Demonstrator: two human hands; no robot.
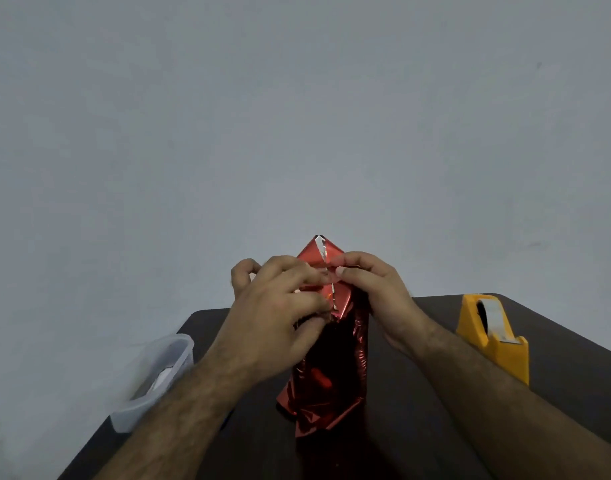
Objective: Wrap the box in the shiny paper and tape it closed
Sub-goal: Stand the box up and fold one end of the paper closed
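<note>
Red foil-wrapped box (328, 368) stands upright at the dark table's (418, 393) centre, its top flap folded to a point (silver underside showing). Left hand (279, 306) and right hand (369, 292) both pinch the foil at the top seam. Yellow tape dispenser (491, 337) sits at three o'clock, clear plastic tub (155, 379) at nine.

Shiny red paper (326, 372); yellow tape dispenser (492, 337); dark table (556, 341)

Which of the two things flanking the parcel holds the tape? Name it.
The yellow plastic tape dispenser, standing on the dark table beside the right hand. The clear plastic tub by the left arm carries no roll.
</note>
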